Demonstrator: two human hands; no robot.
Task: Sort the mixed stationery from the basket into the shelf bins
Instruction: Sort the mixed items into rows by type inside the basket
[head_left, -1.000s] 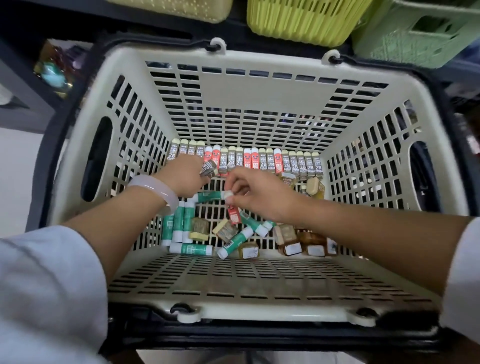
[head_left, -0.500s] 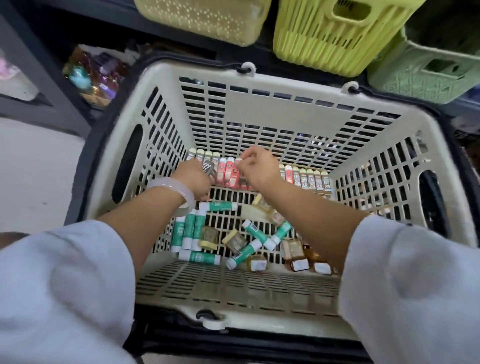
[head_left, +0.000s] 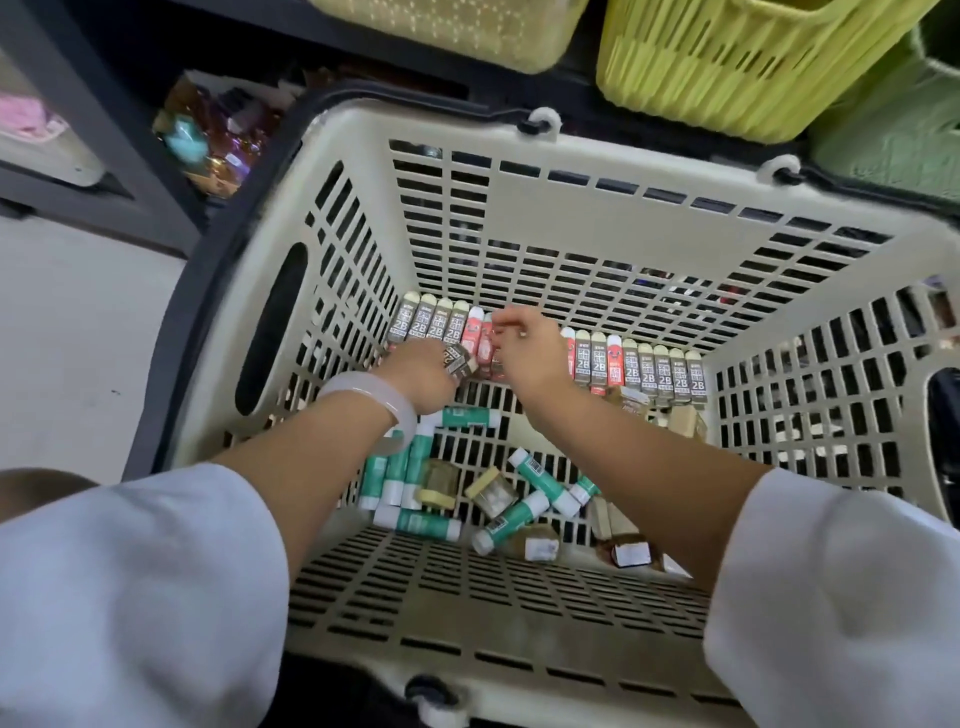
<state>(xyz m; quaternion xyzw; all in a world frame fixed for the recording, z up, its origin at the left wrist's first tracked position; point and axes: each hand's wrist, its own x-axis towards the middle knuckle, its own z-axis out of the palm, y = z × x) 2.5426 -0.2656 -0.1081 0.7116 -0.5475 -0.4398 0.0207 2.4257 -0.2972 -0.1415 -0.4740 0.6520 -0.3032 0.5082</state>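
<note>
reaching further | right hand pinching red pack | left hand still gripping grey pack

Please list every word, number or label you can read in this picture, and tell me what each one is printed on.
"2B": on the grey lead boxes lined up along the far wall of the basket.
Other print on those boxes: too small to read.
Red boxes in the same row: print blurred.
Green-and-white glue sticks: labels and barcode unreadable.
Small jars: white labels unreadable.
</note>
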